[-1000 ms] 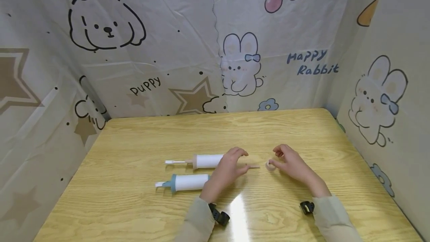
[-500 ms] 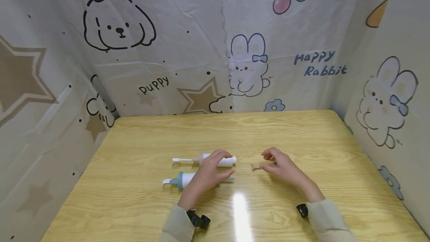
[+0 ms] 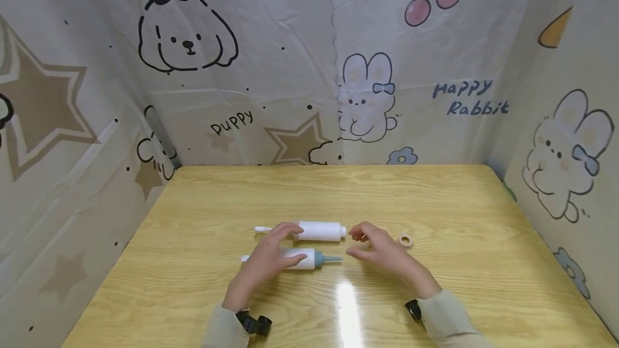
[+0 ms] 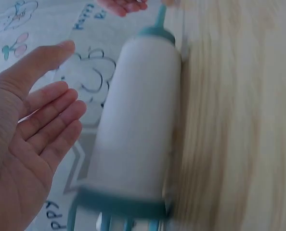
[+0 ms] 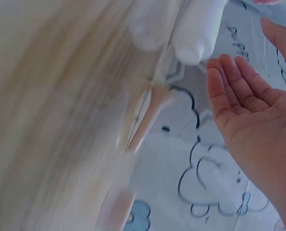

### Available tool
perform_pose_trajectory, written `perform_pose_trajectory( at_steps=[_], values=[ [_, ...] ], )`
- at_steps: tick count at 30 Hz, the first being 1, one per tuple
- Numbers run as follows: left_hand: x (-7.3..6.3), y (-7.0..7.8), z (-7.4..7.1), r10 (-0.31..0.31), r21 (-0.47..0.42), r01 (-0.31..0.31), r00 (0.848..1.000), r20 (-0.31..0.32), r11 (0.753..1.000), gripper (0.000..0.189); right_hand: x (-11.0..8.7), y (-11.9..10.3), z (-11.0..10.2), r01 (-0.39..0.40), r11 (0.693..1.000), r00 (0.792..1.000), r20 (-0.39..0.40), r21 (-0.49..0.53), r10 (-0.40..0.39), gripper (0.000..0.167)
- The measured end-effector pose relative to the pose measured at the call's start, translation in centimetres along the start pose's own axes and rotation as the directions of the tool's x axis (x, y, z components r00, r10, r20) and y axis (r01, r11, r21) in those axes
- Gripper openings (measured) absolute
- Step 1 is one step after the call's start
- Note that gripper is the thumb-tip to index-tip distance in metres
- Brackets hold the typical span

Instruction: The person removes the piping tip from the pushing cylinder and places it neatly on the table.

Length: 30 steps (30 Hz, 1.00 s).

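Observation:
My left hand (image 3: 268, 262) is held over the nearer white bottle (image 3: 303, 258) with a teal collar and a thin teal nozzle. In the left wrist view its fingers are spread apart and nothing lies between them; the bottle (image 4: 136, 110) is beside them. The farther white bottle (image 3: 319, 231) has a bare white neck at its right end. Just right of both bottles, my right hand (image 3: 382, 254) hovers with thumb and fingers apart, holding nothing. A beige flared nozzle piece (image 5: 150, 118) lies below it, hidden in the head view. A beige ring (image 3: 405, 240) rests behind that hand's wrist.
Both bottles lie on a wooden table (image 3: 338, 192), their pale flat tips pointing left. A patterned cloth (image 3: 290, 69) surrounds the table at the back and sides. Each wrist wears a black camera (image 3: 253, 324).
Both hands have moved left. My left hand has gone from the farther bottle's right end to over the nearer bottle, and my right hand has left the ring uncovered. The head view has turned left.

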State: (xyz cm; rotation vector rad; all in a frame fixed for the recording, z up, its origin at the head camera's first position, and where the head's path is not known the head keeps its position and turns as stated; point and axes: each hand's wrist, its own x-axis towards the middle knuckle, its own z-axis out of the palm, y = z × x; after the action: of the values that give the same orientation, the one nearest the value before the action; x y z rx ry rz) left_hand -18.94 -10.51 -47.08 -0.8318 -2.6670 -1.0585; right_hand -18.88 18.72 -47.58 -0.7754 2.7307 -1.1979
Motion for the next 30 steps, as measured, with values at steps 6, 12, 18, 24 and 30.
perform_pose_trajectory(
  at_steps=[6,12,18,24,30],
  values=[
    [-1.5,-1.6,-1.5,-0.043,0.022,0.043,0.999,0.025,0.999,0.051,1.1,-1.3,1.9,0.083,0.996,0.995,0.054,-0.01,-0.083,0.036],
    [-2.7,-3.2,-2.6,-0.153,0.019,0.152,0.983,0.098,0.988,0.059,1.8,-2.4,3.2,0.12,0.99,0.985,0.134,-0.079,-0.109,0.041],
    [-3.6,-4.4,-3.4,-0.208,0.029,0.206,0.965,0.158,0.978,0.065,2.5,-3.0,4.1,0.114,0.981,0.976,0.202,-0.154,-0.082,0.042],
    [-4.2,-5.3,-3.7,-0.206,0.0,0.21,0.96,0.191,0.978,0.063,3.0,-3.1,4.5,0.103,0.976,0.972,0.229,-0.193,-0.057,0.037],
    [-4.4,-6.1,-3.6,-0.198,-0.09,0.22,0.958,0.208,0.971,0.056,3.3,-3.1,4.7,0.132,0.974,0.968,0.234,-0.186,-0.086,0.026]
  ],
)
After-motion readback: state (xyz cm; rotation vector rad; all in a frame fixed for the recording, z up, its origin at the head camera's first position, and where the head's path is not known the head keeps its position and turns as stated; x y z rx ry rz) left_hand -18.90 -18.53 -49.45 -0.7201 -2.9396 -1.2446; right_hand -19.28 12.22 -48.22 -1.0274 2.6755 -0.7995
